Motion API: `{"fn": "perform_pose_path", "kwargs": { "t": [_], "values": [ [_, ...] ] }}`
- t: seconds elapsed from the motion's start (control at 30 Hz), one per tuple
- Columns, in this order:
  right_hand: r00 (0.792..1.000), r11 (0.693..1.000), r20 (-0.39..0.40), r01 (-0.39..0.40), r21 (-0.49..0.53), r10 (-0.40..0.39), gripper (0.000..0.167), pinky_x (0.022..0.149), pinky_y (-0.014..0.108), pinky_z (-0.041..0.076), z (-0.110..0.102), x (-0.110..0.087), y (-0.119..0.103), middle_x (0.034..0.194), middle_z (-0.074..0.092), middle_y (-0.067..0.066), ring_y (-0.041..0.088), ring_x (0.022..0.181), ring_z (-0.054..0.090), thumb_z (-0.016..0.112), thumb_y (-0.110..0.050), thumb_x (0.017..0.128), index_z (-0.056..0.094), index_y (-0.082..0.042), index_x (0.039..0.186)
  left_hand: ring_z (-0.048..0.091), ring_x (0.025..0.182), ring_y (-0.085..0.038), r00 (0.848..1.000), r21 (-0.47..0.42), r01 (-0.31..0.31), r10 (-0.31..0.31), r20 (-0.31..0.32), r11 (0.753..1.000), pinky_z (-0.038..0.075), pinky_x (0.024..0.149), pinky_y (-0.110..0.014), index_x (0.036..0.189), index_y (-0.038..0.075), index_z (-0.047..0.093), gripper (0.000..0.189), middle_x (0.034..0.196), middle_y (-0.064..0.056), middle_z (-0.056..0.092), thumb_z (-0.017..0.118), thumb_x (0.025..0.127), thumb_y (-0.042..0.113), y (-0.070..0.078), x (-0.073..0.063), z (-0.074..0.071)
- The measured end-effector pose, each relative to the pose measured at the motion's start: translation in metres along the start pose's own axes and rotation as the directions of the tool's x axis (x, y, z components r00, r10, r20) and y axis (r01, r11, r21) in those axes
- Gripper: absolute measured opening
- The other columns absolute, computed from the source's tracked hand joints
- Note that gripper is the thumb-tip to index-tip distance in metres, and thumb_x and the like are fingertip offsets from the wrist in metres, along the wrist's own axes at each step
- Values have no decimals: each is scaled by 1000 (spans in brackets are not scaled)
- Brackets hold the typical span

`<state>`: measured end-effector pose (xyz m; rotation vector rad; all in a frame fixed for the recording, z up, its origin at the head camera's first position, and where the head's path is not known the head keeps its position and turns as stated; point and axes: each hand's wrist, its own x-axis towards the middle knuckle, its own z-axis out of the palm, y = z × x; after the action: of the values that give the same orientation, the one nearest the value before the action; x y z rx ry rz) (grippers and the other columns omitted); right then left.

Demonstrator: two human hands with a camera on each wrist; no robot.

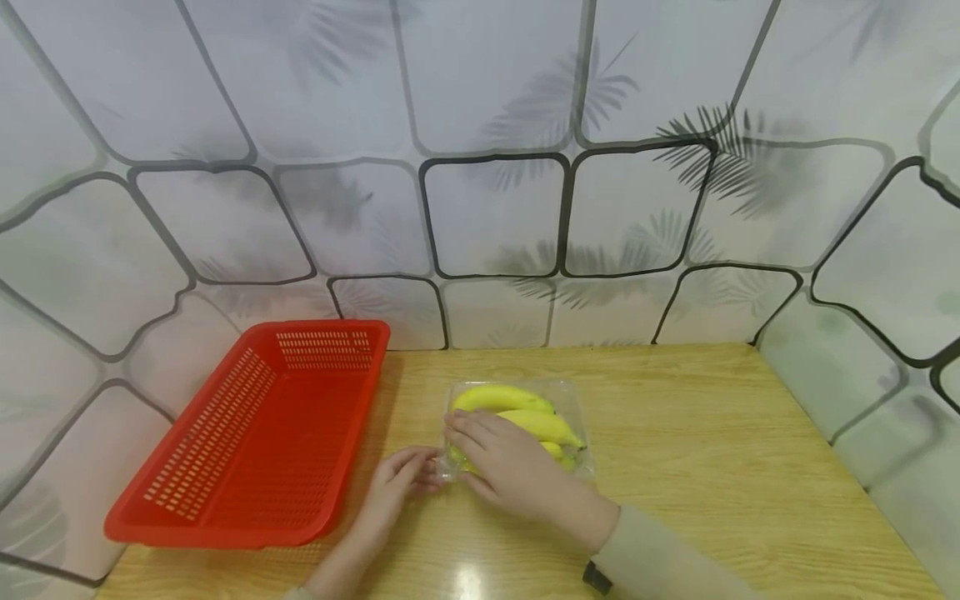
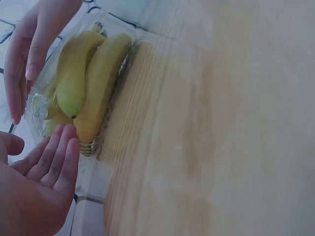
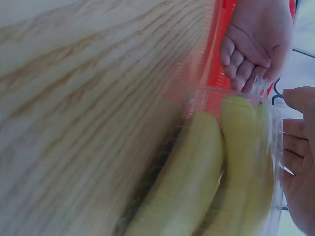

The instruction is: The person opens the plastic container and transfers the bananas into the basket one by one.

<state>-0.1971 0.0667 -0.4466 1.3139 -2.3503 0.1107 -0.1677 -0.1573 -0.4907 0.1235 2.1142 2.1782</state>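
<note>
Several yellow bananas [image 1: 540, 425] lie inside a clear plastic clamshell box [image 1: 573, 400] on the wooden table. My right hand [image 1: 510, 462] is over the left part of the box, its fingers laid across the top. At the box's left edge, my left hand [image 1: 401, 479] has its fingertips by the plastic. In the left wrist view the left hand [image 2: 44, 182] shows fairly straight fingers near the end of the box. The right wrist view shows the right hand [image 3: 300, 152] along the lid, with bananas [image 3: 187, 177] visible through the plastic.
A red plastic basket [image 1: 273, 450] with slotted sides stands on the table to the left of the box. Behind the table rises a wall [image 1: 495, 217] with a stone-and-leaf pattern. The wooden tabletop [image 1: 720, 467] stretches to the right.
</note>
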Motion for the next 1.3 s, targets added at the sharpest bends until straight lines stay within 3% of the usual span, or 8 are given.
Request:
{"fn": "perform_pose_path", "kwargs": {
  "t": [0.17,0.37,0.6,0.97,1.3],
  "values": [
    [999,1000,38,-9,8,9,57,126,41,42,4,2,-1,157,58,9,24,146,54,67,-40,103,58,-7,150,75,80,-5,999,-45,39,-37,26,998,66,80,-24,134,-28,51,45,89,7,76,44,113,11,1,-1,-2],
    [998,999,61,-31,15,30,57,127,41,41,7,3,-4,158,57,8,24,147,54,64,-40,105,57,-8,151,78,83,-9,997,-87,66,-62,42,994,67,84,-30,136,-27,50,47,91,5,79,44,113,14,0,-3,-2],
    [999,999,33,-35,-8,35,56,126,41,43,10,3,-6,156,59,9,24,146,55,63,-43,105,59,-8,149,79,82,-10,995,-126,94,-90,36,988,67,83,-30,135,-27,50,45,90,4,80,48,111,11,-1,-4,0],
    [998,999,32,-46,-27,47,60,124,39,46,9,6,-9,153,61,9,23,144,57,71,-44,100,61,-7,146,79,83,-10,993,-104,118,-117,16,988,66,84,-27,136,-26,50,43,99,-10,81,56,105,2,-3,-3,0],
    [997,997,-27,-78,-11,78,56,121,36,48,14,7,-12,149,65,9,21,141,60,73,-44,99,67,-7,139,78,85,-7,988,-141,153,-147,50,978,66,86,-25,138,-25,48,44,96,2,81,57,106,3,-4,-3,-3]
  ]
}}
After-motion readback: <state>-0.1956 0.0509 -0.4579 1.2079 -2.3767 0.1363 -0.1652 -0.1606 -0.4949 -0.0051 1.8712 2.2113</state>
